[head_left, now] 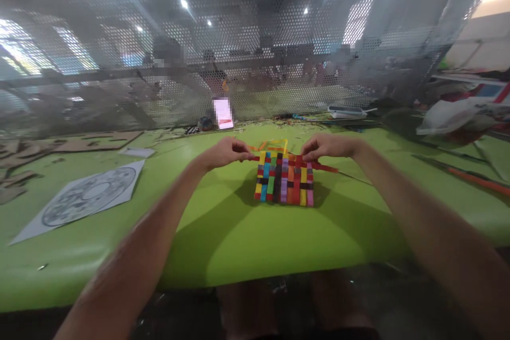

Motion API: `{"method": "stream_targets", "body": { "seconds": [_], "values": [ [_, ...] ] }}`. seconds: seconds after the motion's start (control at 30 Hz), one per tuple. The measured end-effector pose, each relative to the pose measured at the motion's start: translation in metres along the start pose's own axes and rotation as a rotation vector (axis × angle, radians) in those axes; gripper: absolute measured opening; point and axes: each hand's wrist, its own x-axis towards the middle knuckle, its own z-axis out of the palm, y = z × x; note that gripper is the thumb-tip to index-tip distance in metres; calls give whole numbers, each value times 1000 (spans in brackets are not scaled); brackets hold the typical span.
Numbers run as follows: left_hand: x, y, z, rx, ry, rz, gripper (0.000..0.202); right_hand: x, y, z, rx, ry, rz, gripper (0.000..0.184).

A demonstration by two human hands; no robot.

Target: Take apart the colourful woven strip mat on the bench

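Back from the desk's (pixel 239 255) front edge, left hand (pixel 229 152) and right hand (pixel 324 146), apart, pinch red strip (pixel 323 166) at the woven piece's (pixel 283 183) top, apparently weaving, which calls for even tension.

Looks forward and down from the wearer's head, behind and above the left hand (pixel 228 152) and right hand (pixel 324 146). Faces across the desk (pixel 255 260) toward the perforated screen (pixel 255 85) beyond the hands. Sits well back, taking in both forearms (pixel 155 223) and, nearer than the hands, the legs (pixel 251 305) below the desk's edge. Spreads wide, from the patterned paper (pixel 93 191) left of the hands to the plastic bag (pixel 448 119) at their right, and up to bright lights (pixel 184 4) far above them.
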Motion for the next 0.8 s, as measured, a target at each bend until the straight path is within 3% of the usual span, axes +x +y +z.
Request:
{"method": "stream_targets", "body": {
  "seconds": [0.27,0.47,0.6,0.8],
  "values": [
    [-14,-31,-37,23,-38,-126,35,-4,4,-3,108,-50,-6,37],
    [-25,-67,-55,0,49,-177,35,-5,16,-7,175,-7,39,37],
    [-34,-91,-69,80,89,-288,35,-6,29,-8,218,16,56,39],
    [-48,-117,-86,157,162,-314,33,-8,45,-11,330,4,73,38]
  ]
}}
